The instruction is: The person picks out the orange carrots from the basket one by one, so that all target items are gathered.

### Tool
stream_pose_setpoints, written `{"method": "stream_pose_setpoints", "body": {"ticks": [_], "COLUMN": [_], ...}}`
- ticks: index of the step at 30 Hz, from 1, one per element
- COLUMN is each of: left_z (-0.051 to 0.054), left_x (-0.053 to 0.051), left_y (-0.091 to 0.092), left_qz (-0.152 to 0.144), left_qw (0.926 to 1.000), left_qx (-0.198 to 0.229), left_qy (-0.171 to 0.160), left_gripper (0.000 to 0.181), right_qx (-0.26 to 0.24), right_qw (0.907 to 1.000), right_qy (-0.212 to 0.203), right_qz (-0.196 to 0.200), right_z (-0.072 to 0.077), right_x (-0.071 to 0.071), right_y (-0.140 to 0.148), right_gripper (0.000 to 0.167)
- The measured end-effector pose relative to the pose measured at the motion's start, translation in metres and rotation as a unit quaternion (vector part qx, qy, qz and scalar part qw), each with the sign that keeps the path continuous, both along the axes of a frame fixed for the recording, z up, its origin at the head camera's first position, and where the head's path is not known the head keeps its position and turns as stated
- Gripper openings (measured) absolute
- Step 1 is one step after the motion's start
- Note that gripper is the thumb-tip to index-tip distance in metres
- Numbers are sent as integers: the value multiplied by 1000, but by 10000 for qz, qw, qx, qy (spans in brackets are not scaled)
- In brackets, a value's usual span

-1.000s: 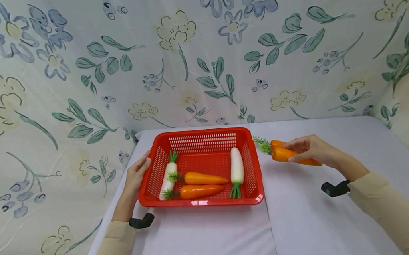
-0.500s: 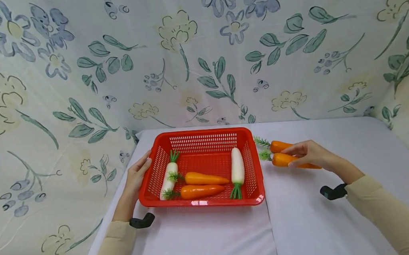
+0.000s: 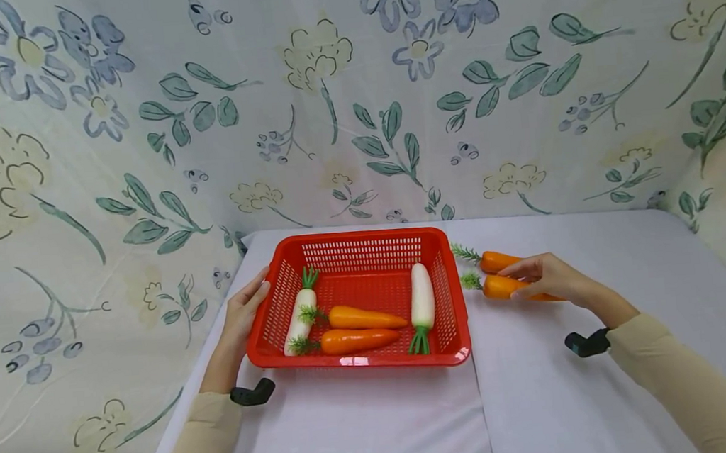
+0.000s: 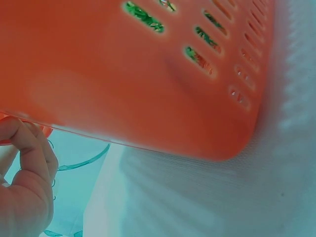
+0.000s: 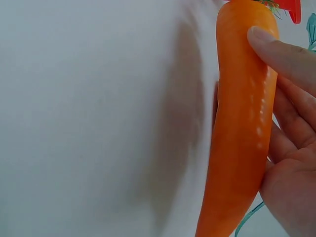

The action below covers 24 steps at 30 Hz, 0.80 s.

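Note:
My left hand grips the left rim of a red perforated basket; in the left wrist view its curled fingers are at the rim, beside the basket's outer wall. Right of the basket, my right hand pinches an orange carrot with a green leafy top. The right wrist view has the thumb on top of this carrot and the other fingers behind it. Just beyond it lies a second carrot, partly hidden by the hand.
Inside the basket are two carrots side by side and two white radishes, one radish at the left and another radish at the right. A white cloth covers the table. Floral fabric hangs behind.
The carrot in my right hand has come nearer to me, apart from the farther carrot it overlapped before. My right hand has shifted slightly left. The left hand keeps its place on the basket.

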<state>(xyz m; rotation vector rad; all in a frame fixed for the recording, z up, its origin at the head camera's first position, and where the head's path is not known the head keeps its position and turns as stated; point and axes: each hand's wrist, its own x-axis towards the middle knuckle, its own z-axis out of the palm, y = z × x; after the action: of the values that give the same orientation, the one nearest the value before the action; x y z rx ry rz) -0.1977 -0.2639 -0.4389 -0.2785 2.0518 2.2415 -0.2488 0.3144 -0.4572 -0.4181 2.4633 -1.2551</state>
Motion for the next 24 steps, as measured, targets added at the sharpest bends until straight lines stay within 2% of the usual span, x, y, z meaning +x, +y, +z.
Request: {"method": "stream_pose_setpoints", "body": {"ticks": [16,23,24], "left_z": [0,-26,-26], "left_x": [0,-12,-12], "left_y": [-1,-10,-10], "left_qz": [-39,50,51], "left_qw": [10000,9997,9997], "left_qx": [-8,104,126], "left_qy": [29,208,213], "left_gripper": [52,57,57], "right_qx": [-107,233,264], "right_qw": [9999,9996,9996], "right_qy": [-34,60,57], "right_qz": [-56,-120,-109], "right_z": [-12,-16,-16], "right_x": [-3,-3,-3], "right_y": [-4,-7,-7], "right_gripper": [47,45,45]}}
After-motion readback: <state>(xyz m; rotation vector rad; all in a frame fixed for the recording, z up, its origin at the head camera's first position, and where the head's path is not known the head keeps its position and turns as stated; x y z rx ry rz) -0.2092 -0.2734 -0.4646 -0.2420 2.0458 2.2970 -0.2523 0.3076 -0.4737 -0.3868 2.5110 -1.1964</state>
